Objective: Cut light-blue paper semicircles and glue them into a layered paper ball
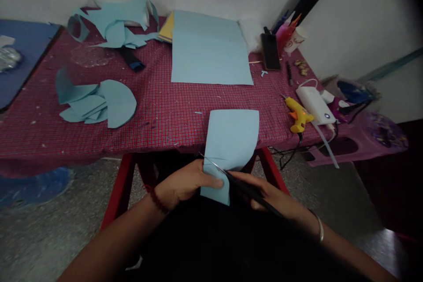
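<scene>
My left hand (188,183) pinches the lower left part of a light blue paper piece (231,141), held over my lap in front of the table edge. My right hand (267,196) grips black-handled scissors (231,179). Their thin blades point left and up across the paper's lower part. The paper's top is squared and one lower side curves in. A red bead band sits on my left wrist and a metal bangle on my right.
The table (158,110) has a red checked cloth. On it lie a large light blue sheet (209,53), cut blue shapes (99,103), blue scraps (115,24), a yellow glue gun (297,114), a white power bank (313,103) and a dark phone (270,50). A purple stool (360,139) stands right.
</scene>
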The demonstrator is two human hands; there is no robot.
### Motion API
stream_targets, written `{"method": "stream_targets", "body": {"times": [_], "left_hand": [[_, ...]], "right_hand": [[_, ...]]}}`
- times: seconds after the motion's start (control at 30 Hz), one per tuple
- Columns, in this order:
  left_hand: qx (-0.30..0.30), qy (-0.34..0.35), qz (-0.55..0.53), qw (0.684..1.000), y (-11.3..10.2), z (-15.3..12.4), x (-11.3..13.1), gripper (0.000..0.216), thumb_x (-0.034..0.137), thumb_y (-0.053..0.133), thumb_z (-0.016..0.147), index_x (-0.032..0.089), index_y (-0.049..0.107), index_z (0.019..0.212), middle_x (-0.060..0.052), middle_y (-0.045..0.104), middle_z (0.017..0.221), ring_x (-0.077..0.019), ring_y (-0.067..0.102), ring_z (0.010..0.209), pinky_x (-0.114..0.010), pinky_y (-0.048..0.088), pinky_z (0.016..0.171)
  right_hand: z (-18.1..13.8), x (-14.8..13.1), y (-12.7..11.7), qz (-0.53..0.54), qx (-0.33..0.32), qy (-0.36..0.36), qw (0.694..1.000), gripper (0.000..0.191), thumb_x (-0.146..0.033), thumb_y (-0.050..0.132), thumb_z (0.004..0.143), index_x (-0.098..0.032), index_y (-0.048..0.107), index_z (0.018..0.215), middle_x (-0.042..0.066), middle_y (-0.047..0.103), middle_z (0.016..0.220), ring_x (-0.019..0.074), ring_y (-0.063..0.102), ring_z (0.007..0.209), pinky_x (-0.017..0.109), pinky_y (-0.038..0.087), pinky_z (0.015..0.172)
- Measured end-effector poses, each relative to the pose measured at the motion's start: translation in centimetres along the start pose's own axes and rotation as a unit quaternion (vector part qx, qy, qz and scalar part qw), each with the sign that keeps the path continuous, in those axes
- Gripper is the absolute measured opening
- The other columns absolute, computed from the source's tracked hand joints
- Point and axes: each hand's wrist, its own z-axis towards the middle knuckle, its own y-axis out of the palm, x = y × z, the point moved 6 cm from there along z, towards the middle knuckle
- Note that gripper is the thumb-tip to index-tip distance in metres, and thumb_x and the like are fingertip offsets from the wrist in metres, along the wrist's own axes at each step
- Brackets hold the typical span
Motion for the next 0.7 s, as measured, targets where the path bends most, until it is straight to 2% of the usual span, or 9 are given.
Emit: {"method": "stream_targets", "body": {"times": [0.1,0.17,0.37,0.5,0.7], "left_hand": [[0.008,-0.004,0.009,1.0,-0.3,0.1,-0.2,0.036,0.021,0.087,0.054,0.012,0.073,0.087,-0.005,0.071,0.078,-0.0151,0.06,0.069,-0.029,0.046,0.072],[0.01,-0.004,0.021,1.0,-0.5,0.2,-0.2,0.034,0.021,0.086,0.055,0.012,0.073,0.086,-0.004,0.071,0.078,-0.015,0.06,0.068,-0.029,0.046,0.07],[0.013,-0.004,0.068,0.998,-1.0,0.1,0.1,0.028,0.021,0.084,0.057,0.011,0.073,0.082,-0.004,0.07,0.077,-0.0136,0.058,0.067,-0.027,0.044,0.068],[0.019,-0.003,0.098,0.995,-1.1,-0.1,0.5,0.032,0.021,0.082,0.057,0.012,0.073,0.086,-0.004,0.071,0.078,-0.0146,0.059,0.069,-0.029,0.045,0.071],[0.034,-0.027,0.171,0.984,-1.3,-0.2,0.9,0.027,0.02,0.079,0.056,0.012,0.071,0.081,-0.001,0.067,0.072,-0.0114,0.055,0.06,-0.025,0.043,0.061]], "right_hand": [[0.0,0.8,0.0,0.011,0.012,0.025,1.0,0.076,-0.046,0.077,0.071,-0.029,0.05,0.141,0.007,0.062,0.122,0.0221,0.06,0.095,0.035,0.049,0.081],[-0.1,1.3,0.1,0.021,0.019,0.041,0.999,0.077,-0.047,0.077,0.07,-0.029,0.05,0.141,0.006,0.065,0.112,0.0195,0.06,0.083,0.032,0.049,0.07],[-0.2,1.2,0.0,0.024,0.03,0.03,0.999,0.07,-0.044,0.078,0.071,-0.029,0.056,0.136,0.005,0.066,0.107,0.019,0.059,0.085,0.031,0.049,0.073],[-0.1,0.8,-0.1,0.025,0.033,0.008,0.999,0.064,-0.039,0.078,0.072,-0.031,0.06,0.132,0.003,0.066,0.102,0.0169,0.057,0.082,0.029,0.048,0.073],[-0.4,0.6,-0.4,0.008,0.012,0.027,1.0,0.064,-0.035,0.076,0.075,-0.03,0.056,0.136,0.001,0.063,0.089,0.0105,0.05,0.066,0.022,0.043,0.057]]}}
